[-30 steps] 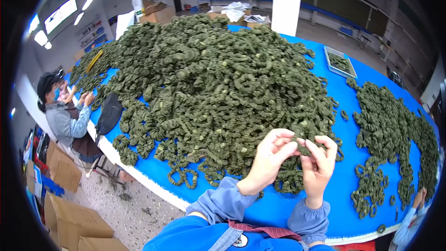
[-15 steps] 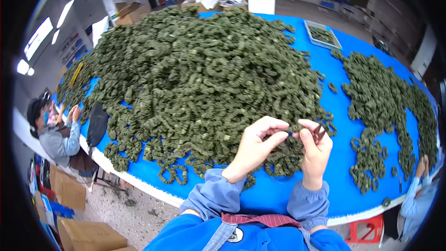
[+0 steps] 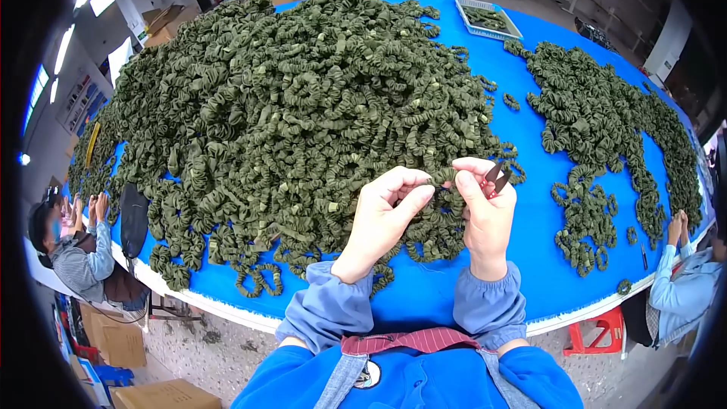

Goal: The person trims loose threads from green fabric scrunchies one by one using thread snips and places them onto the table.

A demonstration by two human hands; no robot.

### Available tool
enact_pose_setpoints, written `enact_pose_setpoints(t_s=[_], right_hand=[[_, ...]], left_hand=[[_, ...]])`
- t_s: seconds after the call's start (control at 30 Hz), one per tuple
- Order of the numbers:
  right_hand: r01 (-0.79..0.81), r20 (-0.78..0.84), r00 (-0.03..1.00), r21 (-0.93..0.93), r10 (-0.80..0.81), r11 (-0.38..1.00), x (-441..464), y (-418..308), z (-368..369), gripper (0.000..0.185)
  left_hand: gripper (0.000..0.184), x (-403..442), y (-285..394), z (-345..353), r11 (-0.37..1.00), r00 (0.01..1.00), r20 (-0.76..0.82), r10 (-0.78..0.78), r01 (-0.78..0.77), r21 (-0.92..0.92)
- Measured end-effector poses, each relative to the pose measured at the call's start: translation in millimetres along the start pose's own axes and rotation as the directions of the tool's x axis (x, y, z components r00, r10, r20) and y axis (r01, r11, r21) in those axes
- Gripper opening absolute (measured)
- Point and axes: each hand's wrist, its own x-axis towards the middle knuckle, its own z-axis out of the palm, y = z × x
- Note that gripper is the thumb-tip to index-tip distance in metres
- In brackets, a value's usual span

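A big heap of dark green scrunchies (image 3: 303, 106) covers much of the blue-covered table (image 3: 424, 303). Above its front edge, my left hand (image 3: 382, 216) has thumb and forefinger pinched together. Whatever lies in that pinch blends with the green heap behind, and I cannot make it out. My right hand (image 3: 488, 220), close by on the right, is closed around small thread snips (image 3: 496, 176). Their dark pointed blades stick up past the fingers, with a bit of red below. The fingertips of both hands face each other, a small gap apart.
A second scrunchie pile (image 3: 591, 98) spreads along the right side. A pale tray (image 3: 485, 32) with green pieces stands at the far edge. Co-workers sit left (image 3: 83, 265) and right (image 3: 685, 276). A black bag (image 3: 134, 220) lies left; a red stool (image 3: 598, 333) stands below the table.
My view has tilted and shifted, so the table and heap sit higher and further left in the picture. Both hands remain close together; the snips stay in my right hand.
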Motion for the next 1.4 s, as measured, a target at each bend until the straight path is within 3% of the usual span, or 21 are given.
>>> enact_pose_setpoints(t_s=[0.2,0.5,0.7,0.87,1.0,1.03,1.1,1.17,1.2,1.33,1.37,1.4], right_hand=[[-0.024,0.050,0.998,-0.099,0.029,0.995,-2.1,-7.8,8.2,0.023],[-0.118,-0.127,0.985,0.012,0.118,0.993,0.9,-15.0,-0.1,0.024],[-0.086,-0.125,0.989,-0.010,0.084,0.996,-2.2,-11.8,6.5,0.023],[-0.004,-0.100,0.995,-0.039,0.001,0.999,-3.3,-8.7,11.8,0.020],[0.021,-0.149,0.988,-0.155,-0.044,0.988,3.1,-7.1,3.7,0.014],[0.014,-0.118,0.992,-0.182,-0.036,0.983,3.5,-4.2,5.0,0.011],[0.010,-0.085,0.996,-0.209,-0.028,0.978,1.5,-1.9,11.6,0.009],[-0.131,0.031,0.990,-0.093,0.134,0.987,-5.3,-3.9,18.9,0.008],[-0.131,0.034,0.990,-0.091,0.135,0.987,-5.0,-3.1,18.9,0.008],[-0.075,0.117,0.985,-0.364,0.125,0.929,-4.2,3.4,14.5,0.016],[-0.075,0.120,0.985,-0.362,0.127,0.929,-3.4,4.0,14.1,0.016],[0.050,0.141,0.990,-0.408,0.009,0.912,-2.5,4.4,13.3,0.019]], left_hand=[[0.016,0.7,4.7,0.9,0.991,0.996,-0.086,-0.034,0.022,-0.129],[0.018,5.7,8.4,5.5,0.933,0.989,-0.132,-0.073,0.021,-0.359],[0.018,0.0,4.5,9.2,0.984,0.991,-0.131,-0.032,0.009,-0.175],[0.016,1.6,-2.5,2.4,0.978,0.991,-0.068,-0.118,0.104,-0.180],[0.016,1.7,-5.1,-7.6,0.975,0.970,0.241,-0.007,0.060,-0.212],[0.016,1.5,-5.4,-5.8,0.975,0.971,0.240,-0.006,0.060,-0.215],[0.015,1.4,-5.0,1.9,0.947,0.986,0.133,0.104,-0.057,-0.317],[0.015,1.1,-2.7,6.1,0.899,0.979,0.012,0.203,-0.181,-0.398],[0.015,1.0,-0.4,5.7,0.900,0.979,0.010,0.204,-0.183,-0.395],[0.015,0.2,9.4,1.9,0.918,0.986,-0.060,0.155,-0.166,-0.361],[0.015,0.8,9.6,0.5,0.918,0.986,-0.063,0.156,-0.168,-0.359],[0.015,1.4,9.5,-0.6,0.922,0.986,-0.077,0.147,-0.165,-0.349]])
